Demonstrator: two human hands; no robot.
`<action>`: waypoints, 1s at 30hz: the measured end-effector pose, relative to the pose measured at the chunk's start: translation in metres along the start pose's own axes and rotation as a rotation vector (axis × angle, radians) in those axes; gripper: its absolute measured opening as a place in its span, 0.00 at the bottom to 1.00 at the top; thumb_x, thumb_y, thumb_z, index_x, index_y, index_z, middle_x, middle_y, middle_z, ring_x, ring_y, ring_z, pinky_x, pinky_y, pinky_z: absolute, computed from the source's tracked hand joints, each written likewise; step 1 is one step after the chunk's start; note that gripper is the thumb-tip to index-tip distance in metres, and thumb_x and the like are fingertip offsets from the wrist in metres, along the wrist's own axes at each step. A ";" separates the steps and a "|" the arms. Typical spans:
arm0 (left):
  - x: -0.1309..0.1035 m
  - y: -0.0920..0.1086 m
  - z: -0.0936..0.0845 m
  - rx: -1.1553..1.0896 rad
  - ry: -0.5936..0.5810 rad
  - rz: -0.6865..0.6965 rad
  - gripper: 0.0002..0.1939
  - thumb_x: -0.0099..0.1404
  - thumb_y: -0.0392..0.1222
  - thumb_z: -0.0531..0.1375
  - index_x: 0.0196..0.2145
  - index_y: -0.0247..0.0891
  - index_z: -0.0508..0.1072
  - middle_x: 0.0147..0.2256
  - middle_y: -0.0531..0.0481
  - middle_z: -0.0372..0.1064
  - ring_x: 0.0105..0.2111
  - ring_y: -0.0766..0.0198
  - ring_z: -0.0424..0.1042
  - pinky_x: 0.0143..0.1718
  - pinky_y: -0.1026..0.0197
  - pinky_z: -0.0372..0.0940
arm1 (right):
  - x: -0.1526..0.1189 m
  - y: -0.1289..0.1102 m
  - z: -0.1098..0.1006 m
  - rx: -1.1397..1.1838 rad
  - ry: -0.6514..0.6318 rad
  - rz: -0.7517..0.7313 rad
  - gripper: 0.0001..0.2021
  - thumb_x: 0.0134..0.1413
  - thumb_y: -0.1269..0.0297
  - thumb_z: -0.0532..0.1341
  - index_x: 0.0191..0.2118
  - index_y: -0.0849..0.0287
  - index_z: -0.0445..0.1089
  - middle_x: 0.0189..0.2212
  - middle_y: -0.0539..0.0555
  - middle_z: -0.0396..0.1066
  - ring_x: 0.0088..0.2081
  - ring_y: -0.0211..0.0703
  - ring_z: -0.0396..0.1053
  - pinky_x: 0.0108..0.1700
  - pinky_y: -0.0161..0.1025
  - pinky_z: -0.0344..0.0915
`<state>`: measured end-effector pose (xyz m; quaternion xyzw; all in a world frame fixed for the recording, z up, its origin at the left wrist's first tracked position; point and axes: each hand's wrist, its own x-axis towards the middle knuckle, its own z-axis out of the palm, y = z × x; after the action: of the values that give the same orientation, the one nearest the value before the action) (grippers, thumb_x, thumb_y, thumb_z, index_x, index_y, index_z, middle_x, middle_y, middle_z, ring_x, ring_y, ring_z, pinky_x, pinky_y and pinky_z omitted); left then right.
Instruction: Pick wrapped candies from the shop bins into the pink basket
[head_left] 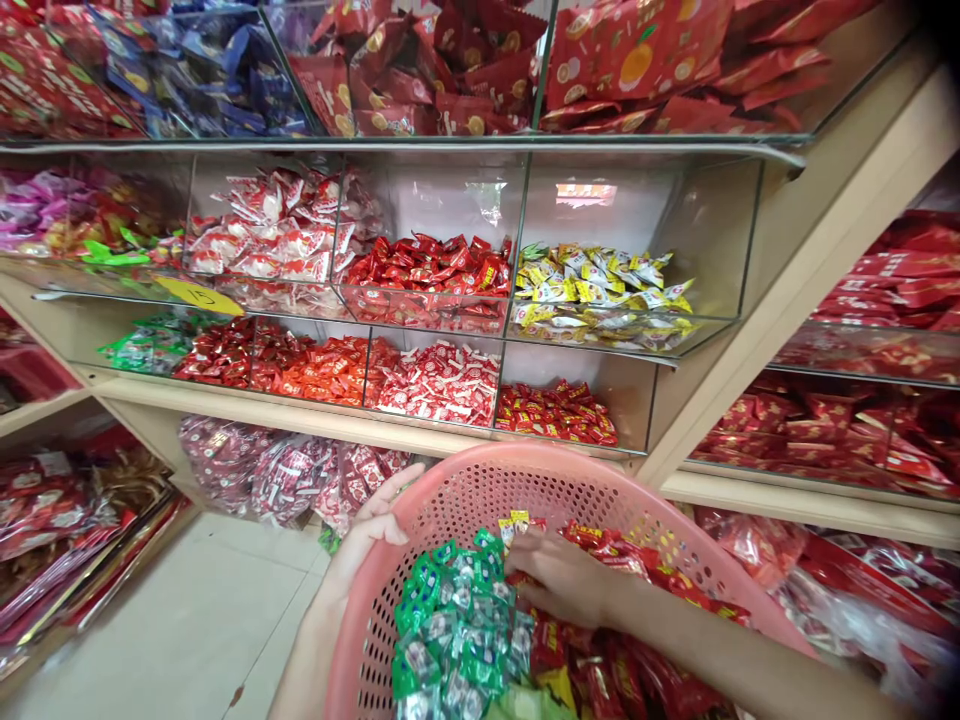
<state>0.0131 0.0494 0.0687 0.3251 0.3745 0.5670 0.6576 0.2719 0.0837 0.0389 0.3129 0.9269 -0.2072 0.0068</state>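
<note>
"Pink perforated plastic basket [540, 456], sitting where?"

"Just in front of the wooden shelf edge [360, 424], with green-wrapped sweets [465, 610] on its left side and red-wrapped sweets [611, 685] on its right."

"And the hands?"

"The left hand [369, 530] is loosely open, fingers extended against the outside of the rim. The right hand [551, 575] is inside, fingers curled down where green meets red. A yellow packet [517, 524] lies just beside its fingers, but I can't tell whether it has hold of anything."

"So which step is this?"

"I'd call it handling the sweets inside while the other hand steadies the rim. Any lift from here would call for a sure pinch, clear of neighbouring wrappers, and a level basket."

"What's around it?"

"Beyond the rim, clear bins hold red-and-white sweets [442, 385], and the row above has yellow-and-white twists [600, 275]. Filled plastic bags [285, 478] lie under the shelf, with pale floor tiles [247, 570] at the left."
</note>
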 end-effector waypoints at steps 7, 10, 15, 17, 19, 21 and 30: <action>-0.002 -0.001 0.001 -0.008 -0.015 -0.006 0.32 0.50 0.31 0.57 0.55 0.38 0.64 0.49 0.46 0.69 0.49 0.49 0.66 0.49 0.51 0.61 | -0.007 0.002 -0.002 -0.068 -0.071 -0.005 0.10 0.47 0.72 0.54 0.36 0.57 0.69 0.38 0.55 0.69 0.44 0.47 0.63 0.47 0.43 0.55; -0.006 0.000 0.005 -0.021 -0.018 -0.016 0.40 0.43 0.28 0.54 0.57 0.38 0.63 0.47 0.47 0.71 0.50 0.49 0.66 0.51 0.52 0.59 | -0.011 0.006 -0.010 -0.108 -0.117 0.041 0.08 0.44 0.70 0.56 0.32 0.59 0.69 0.37 0.56 0.69 0.43 0.49 0.63 0.45 0.44 0.55; -0.008 0.003 0.008 -0.043 -0.034 -0.031 0.43 0.42 0.27 0.52 0.59 0.38 0.60 0.47 0.48 0.71 0.51 0.50 0.66 0.52 0.51 0.58 | -0.001 0.002 -0.013 -0.028 -0.037 0.089 0.09 0.45 0.72 0.54 0.32 0.59 0.69 0.37 0.55 0.69 0.41 0.45 0.64 0.43 0.40 0.56; -0.007 0.003 0.006 -0.036 -0.052 -0.035 0.43 0.42 0.27 0.52 0.59 0.38 0.60 0.47 0.48 0.71 0.51 0.50 0.66 0.52 0.52 0.59 | 0.009 -0.005 -0.011 0.057 0.027 0.150 0.11 0.45 0.74 0.52 0.35 0.59 0.68 0.38 0.55 0.69 0.41 0.43 0.65 0.42 0.37 0.57; -0.005 0.002 0.003 -0.029 -0.065 -0.044 0.43 0.42 0.27 0.53 0.59 0.38 0.60 0.47 0.48 0.71 0.50 0.49 0.67 0.52 0.52 0.59 | 0.021 -0.014 -0.007 0.132 0.087 0.238 0.14 0.45 0.76 0.51 0.38 0.60 0.68 0.40 0.55 0.69 0.42 0.43 0.65 0.43 0.36 0.57; -0.004 0.002 0.001 -0.030 -0.073 -0.051 0.43 0.42 0.27 0.53 0.59 0.39 0.60 0.47 0.48 0.71 0.49 0.49 0.67 0.52 0.52 0.59 | 0.031 -0.023 -0.004 0.172 0.092 0.314 0.16 0.45 0.77 0.52 0.42 0.62 0.67 0.42 0.57 0.69 0.45 0.44 0.64 0.45 0.35 0.57; -0.007 0.001 0.005 -0.064 -0.033 -0.013 0.43 0.42 0.26 0.52 0.59 0.39 0.60 0.46 0.48 0.72 0.49 0.49 0.67 0.52 0.50 0.58 | 0.057 -0.034 0.006 0.241 0.010 0.453 0.16 0.45 0.75 0.54 0.42 0.64 0.68 0.34 0.56 0.72 0.35 0.40 0.67 0.34 0.32 0.58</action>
<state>0.0163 0.0424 0.0729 0.3109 0.3475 0.5690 0.6774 0.2062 0.0899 0.0380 0.5123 0.8018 -0.3076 0.0110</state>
